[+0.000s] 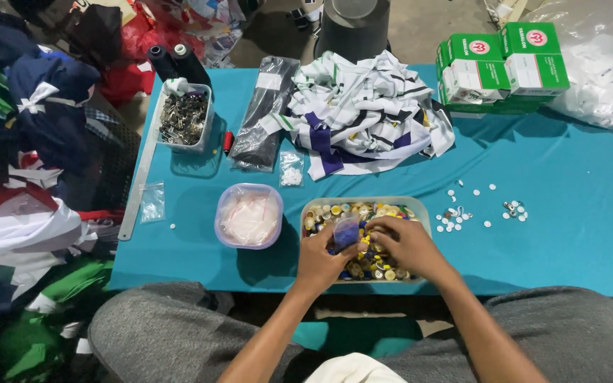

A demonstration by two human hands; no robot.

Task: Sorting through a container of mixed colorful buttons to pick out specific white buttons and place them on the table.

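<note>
Left hand (318,259) pinches small clear bag (345,230) of dark buttons at fingertips, above button tray (420,213). Right hand (406,245) curled, fingertips down in mixed buttons (381,266); grasp unclear.

Teal-covered table (569,213), grey concrete floor (427,28), dark bin (354,28), heaped cloth at left (30,142)

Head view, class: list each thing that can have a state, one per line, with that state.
Button tray: open, full of mixed buttons.
Round tub: lid on.
Clip box: open, full.
Small bag: held by left hand.
Right hand: resting in the buttons.
Green boxes: closed, stacked.
</note>
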